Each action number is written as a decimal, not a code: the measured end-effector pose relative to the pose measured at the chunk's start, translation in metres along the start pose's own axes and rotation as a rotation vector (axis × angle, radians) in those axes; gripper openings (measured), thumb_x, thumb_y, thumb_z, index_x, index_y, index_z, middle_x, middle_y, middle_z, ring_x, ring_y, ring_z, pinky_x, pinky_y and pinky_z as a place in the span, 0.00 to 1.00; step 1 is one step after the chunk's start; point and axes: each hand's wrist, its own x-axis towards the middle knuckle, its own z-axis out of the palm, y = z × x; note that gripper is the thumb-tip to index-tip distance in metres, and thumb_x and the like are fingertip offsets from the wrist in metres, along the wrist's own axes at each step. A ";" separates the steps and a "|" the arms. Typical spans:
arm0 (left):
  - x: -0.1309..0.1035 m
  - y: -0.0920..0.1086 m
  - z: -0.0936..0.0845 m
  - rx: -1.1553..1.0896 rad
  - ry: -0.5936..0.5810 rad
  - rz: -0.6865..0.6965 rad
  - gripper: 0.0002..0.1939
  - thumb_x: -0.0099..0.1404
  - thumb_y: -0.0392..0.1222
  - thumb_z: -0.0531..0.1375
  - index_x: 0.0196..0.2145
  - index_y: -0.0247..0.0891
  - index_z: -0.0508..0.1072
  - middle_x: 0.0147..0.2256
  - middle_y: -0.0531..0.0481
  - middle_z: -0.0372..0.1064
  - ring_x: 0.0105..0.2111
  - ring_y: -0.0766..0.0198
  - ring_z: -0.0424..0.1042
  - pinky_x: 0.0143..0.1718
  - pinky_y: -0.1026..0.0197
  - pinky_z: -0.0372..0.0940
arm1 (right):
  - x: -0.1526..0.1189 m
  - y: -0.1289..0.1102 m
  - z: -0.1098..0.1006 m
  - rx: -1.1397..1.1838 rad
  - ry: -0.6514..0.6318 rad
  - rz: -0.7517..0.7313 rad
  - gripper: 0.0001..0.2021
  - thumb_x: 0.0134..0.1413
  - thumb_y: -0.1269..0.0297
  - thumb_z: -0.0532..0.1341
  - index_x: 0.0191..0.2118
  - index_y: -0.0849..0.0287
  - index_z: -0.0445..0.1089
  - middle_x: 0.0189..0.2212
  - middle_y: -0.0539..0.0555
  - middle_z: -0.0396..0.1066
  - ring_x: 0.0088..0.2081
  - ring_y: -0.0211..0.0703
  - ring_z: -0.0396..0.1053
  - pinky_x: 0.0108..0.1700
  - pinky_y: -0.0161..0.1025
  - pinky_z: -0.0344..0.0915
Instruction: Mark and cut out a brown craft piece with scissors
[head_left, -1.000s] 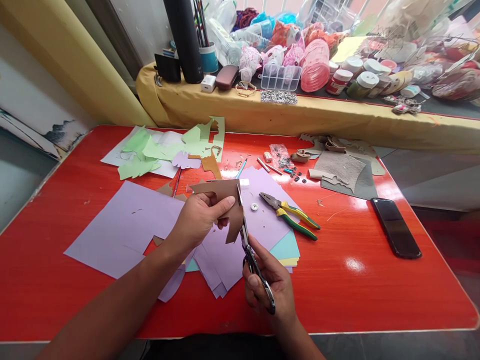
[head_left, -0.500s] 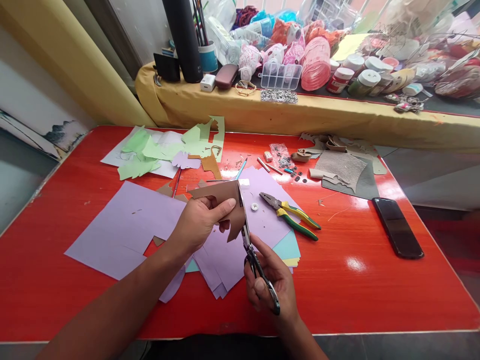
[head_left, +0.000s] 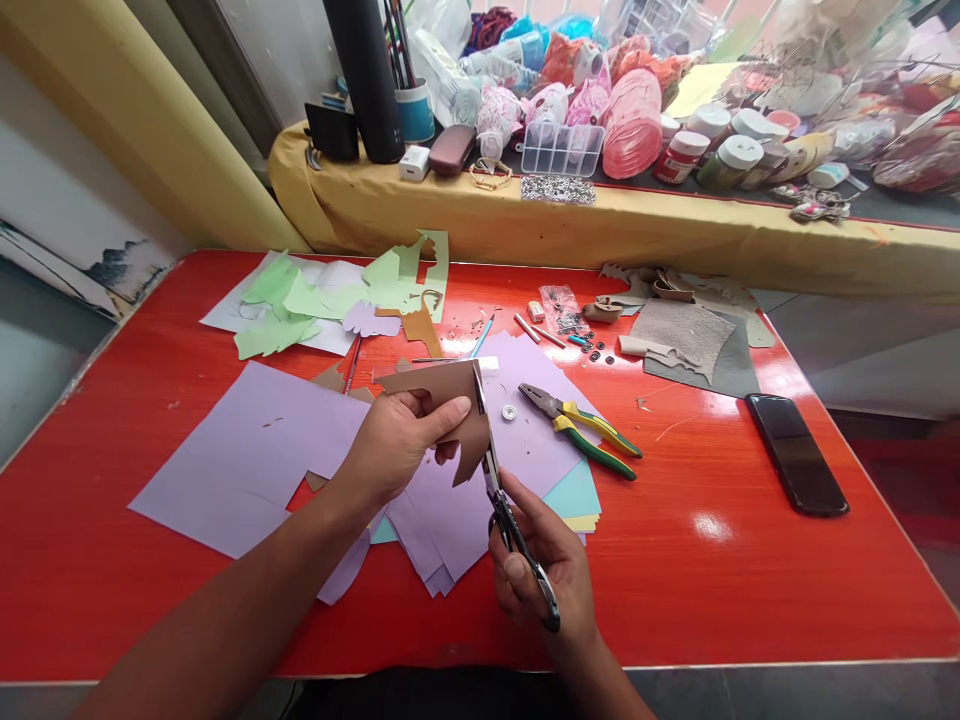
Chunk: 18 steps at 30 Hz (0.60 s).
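Observation:
My left hand [head_left: 401,440] pinches a brown piece of leather-like sheet [head_left: 461,385] between thumb and fingers, held above the purple paper. The sheet has a curved cut-out and a pointed lower corner. In my right hand [head_left: 544,560] is a pair of scissors [head_left: 506,515] with dark handles, fingers wrapped round the grips. Its blades point away from me and lie along the right edge of the brown sheet; how far they are apart is hard to make out. Purple sheets of paper [head_left: 450,530] lie under both hands.
Pliers [head_left: 581,430] and a round white button-like piece [head_left: 509,412] lie right of the scissors. A phone [head_left: 795,455] rests at the right, near leather scraps [head_left: 682,335]. Green paper scraps [head_left: 322,297] lie back left. A crowded ledge [head_left: 450,215] borders the red table [head_left: 697,590].
Almost nothing differs. Both hands, the brown sheet and the scissors keep nearly the same place, with only a very slight shift of the view.

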 end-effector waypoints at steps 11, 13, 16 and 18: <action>0.004 0.002 0.005 -0.129 0.019 -0.048 0.20 0.59 0.50 0.76 0.24 0.38 0.72 0.21 0.55 0.69 0.18 0.68 0.66 0.19 0.63 0.61 | -0.009 -0.006 0.009 0.029 0.111 0.100 0.36 0.58 0.50 0.77 0.70 0.46 0.73 0.29 0.46 0.64 0.19 0.26 0.45 0.19 0.29 0.54; 0.005 0.002 0.005 -0.133 0.010 -0.053 0.20 0.58 0.51 0.77 0.26 0.37 0.73 0.22 0.54 0.70 0.18 0.68 0.66 0.18 0.63 0.60 | -0.009 -0.005 0.006 0.011 0.103 0.103 0.36 0.59 0.50 0.77 0.71 0.48 0.72 0.29 0.46 0.64 0.19 0.26 0.45 0.19 0.30 0.55; 0.005 0.004 0.004 -0.129 0.013 -0.066 0.21 0.56 0.52 0.78 0.27 0.36 0.75 0.22 0.53 0.70 0.18 0.68 0.66 0.18 0.63 0.59 | -0.006 -0.002 0.002 0.010 0.039 0.049 0.36 0.61 0.50 0.75 0.72 0.47 0.71 0.28 0.45 0.63 0.18 0.25 0.45 0.17 0.28 0.53; 0.004 0.005 0.004 -0.119 0.018 -0.070 0.21 0.56 0.53 0.78 0.27 0.36 0.75 0.22 0.52 0.71 0.18 0.68 0.67 0.18 0.63 0.60 | -0.004 -0.002 -0.001 0.024 -0.014 -0.004 0.33 0.62 0.50 0.75 0.71 0.45 0.71 0.27 0.44 0.62 0.17 0.25 0.45 0.16 0.27 0.51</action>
